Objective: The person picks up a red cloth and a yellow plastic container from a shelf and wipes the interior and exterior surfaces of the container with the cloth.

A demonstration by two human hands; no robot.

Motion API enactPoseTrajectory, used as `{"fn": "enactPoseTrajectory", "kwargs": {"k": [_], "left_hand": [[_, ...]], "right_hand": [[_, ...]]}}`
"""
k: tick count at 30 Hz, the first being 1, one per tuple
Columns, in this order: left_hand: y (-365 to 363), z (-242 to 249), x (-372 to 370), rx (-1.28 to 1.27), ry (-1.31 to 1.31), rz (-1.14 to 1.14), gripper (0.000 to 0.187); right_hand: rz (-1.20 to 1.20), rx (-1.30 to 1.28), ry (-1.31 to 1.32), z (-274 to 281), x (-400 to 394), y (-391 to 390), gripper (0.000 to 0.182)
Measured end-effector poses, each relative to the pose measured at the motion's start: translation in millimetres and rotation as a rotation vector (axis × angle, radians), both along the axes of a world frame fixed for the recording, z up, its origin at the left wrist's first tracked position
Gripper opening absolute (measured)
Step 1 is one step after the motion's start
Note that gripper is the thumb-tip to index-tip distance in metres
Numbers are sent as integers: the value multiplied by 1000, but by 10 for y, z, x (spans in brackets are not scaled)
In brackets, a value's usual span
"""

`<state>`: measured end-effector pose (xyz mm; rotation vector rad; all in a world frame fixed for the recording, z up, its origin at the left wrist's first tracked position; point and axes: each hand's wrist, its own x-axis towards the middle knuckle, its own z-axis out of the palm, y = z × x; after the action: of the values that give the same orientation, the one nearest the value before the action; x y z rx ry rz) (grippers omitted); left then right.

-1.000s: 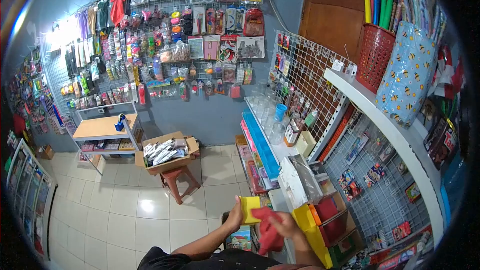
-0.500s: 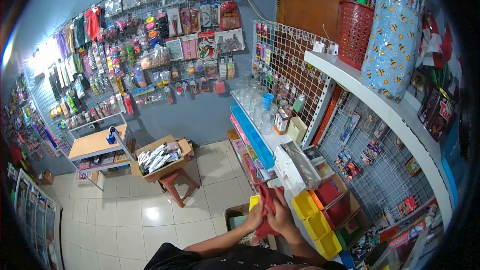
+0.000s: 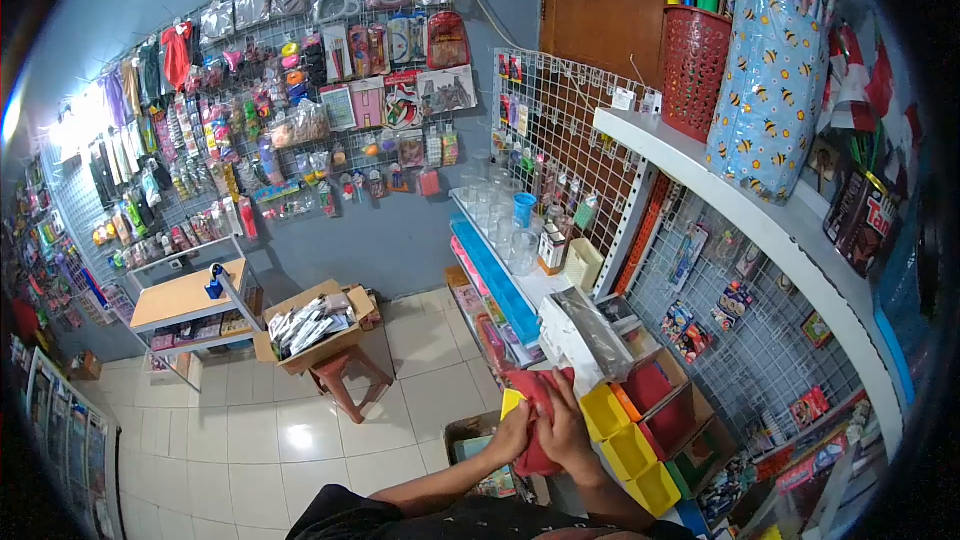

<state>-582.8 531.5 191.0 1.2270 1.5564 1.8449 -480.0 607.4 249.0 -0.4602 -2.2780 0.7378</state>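
Observation:
In front of my body, both hands are closed on a crumpled red cloth (image 3: 538,458). My left hand (image 3: 508,436) grips its left side, and my right hand (image 3: 566,432) presses on it from the right with bent fingers. A yellow plastic piece (image 3: 511,402) sticks out beside the cloth above my left hand; the cloth and fingers hide the rest of it. Close to my right hand, yellow open bins (image 3: 630,452) stand in a row on the shelf.
Glass jars (image 3: 490,210) and a blue cup (image 3: 524,206) stand on the white shelf. A carton of packets (image 3: 312,325) rests on a brown stool (image 3: 352,380). Below my hands is an open box (image 3: 462,430). A high white shelf (image 3: 740,178) curves along the right.
The red cloth has been bunched up and spread wider between my hands, and more of the yellow piece shows. The view has shifted slightly.

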Motion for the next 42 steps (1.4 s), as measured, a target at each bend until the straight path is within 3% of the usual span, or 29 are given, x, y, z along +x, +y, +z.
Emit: {"fn": "enactPoseTrajectory", "kwargs": {"k": [3,6,7,8,11,12,14,15,17,21,26,30,33,34,37,38,42], "left_hand": [[63,-253,-64,-34,-306,-46,64],[-91,215,-328,-183,-152,-37,74],[-87,342,-353,-56,-167,15,77],[-177,498,-358,-103,-226,-15,78],[-159,217,-403,-185,-245,-94,77],[-52,-67,-342,-50,-223,-37,75],[-111,-89,-279,-202,-99,-46,72],[-67,16,-180,-60,-9,49,72],[-158,186,-309,-213,-117,-30,75],[-81,68,-505,-76,-282,-5,81],[-164,48,-459,-211,-231,49,85],[-221,206,-239,-173,-262,-70,80],[-181,159,-167,-132,-264,-88,77],[-134,101,-174,-48,-193,-11,75],[-63,-117,-301,-136,-114,116,73],[-117,-148,-391,-219,-207,-25,71],[-49,-101,-515,-61,-228,59,66]], "right_hand": [[-1,-2,-16,37,-10,-44,53],[65,146,25,-40,3,-271,51],[114,155,14,-97,5,-320,52],[118,147,17,-130,18,-339,51],[142,41,24,-168,-3,-220,50],[112,59,50,-112,-32,-143,50],[83,-12,43,39,-103,-51,52],[70,-51,30,73,-107,-36,53],[69,43,35,60,-109,-112,55],[186,164,31,-186,-24,-276,59],[212,124,-39,-201,2,-261,65],[131,91,-76,-37,-93,-126,70],[104,-13,-38,-59,-112,-24,67],[76,17,5,-4,-102,-44,63],[40,-94,131,-168,-153,32,59],[-4,-73,211,-195,-143,9,52],[-34,-218,133,-377,47,-21,43]]}}
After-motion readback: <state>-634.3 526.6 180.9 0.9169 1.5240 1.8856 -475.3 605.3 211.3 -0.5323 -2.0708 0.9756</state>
